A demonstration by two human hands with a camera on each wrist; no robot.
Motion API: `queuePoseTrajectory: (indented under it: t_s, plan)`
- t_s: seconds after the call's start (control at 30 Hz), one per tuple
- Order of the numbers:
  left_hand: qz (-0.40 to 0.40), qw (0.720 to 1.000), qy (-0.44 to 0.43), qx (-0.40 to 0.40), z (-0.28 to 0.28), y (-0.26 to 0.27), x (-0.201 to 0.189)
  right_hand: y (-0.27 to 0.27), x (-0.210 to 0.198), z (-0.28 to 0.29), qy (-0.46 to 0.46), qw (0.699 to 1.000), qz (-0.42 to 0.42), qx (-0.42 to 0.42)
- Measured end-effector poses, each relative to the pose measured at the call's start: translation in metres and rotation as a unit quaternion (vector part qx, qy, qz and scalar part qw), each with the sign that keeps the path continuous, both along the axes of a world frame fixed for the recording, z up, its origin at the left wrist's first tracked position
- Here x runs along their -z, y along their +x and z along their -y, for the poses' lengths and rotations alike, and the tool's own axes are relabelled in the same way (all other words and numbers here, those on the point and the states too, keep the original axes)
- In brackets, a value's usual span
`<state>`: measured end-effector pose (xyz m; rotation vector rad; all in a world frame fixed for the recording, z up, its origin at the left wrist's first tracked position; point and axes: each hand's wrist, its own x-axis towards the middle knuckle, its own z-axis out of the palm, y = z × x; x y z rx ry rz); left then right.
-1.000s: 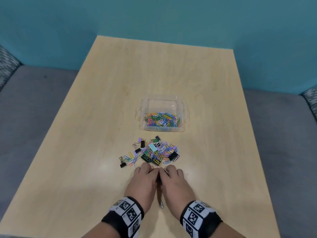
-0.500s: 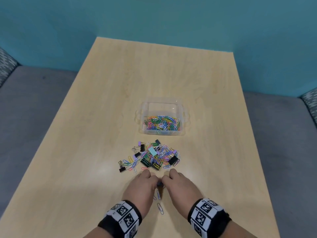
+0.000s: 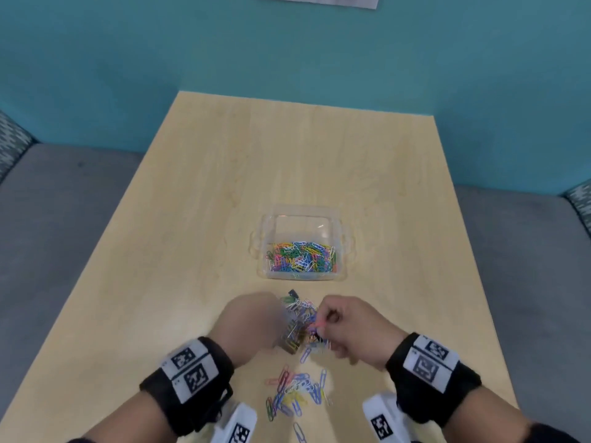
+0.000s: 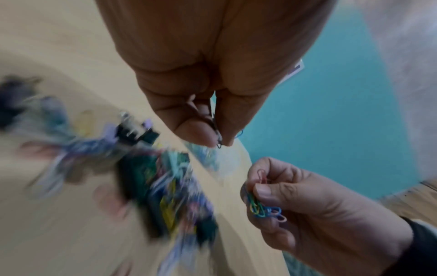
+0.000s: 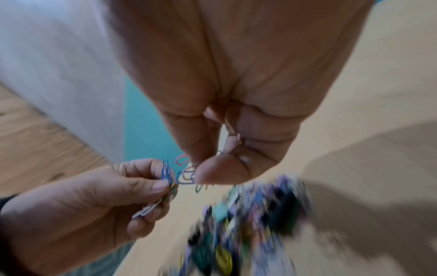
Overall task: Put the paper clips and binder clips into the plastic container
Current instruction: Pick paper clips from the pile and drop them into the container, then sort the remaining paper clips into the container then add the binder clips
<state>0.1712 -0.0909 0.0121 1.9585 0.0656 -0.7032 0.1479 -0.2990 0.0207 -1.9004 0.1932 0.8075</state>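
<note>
Motion blur smears the clip pile on the table in both wrist views.

Multicoloured paper clips; clear container; seemingly black binder clips.

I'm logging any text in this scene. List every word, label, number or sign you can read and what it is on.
No readable words or numbers in any view.
Left wrist band: black-and-white square code markers, no letters.
Right wrist band: the same kind of markers, no letters.
White wrist camera blocks: one code marker each.
Paper on the wall: cut off by the frame, nothing legible.
Plastic container: no label visible.
</note>
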Motion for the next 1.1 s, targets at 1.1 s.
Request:
queuePoseTrajectory:
  t_s: [1.1]
  plan:
    - [0.352,0.864,0.272,0.234,-0.014,-0.036,0.040,-0.045,0.053,-0.007,-0.367,0.761,0.361,-0.395]
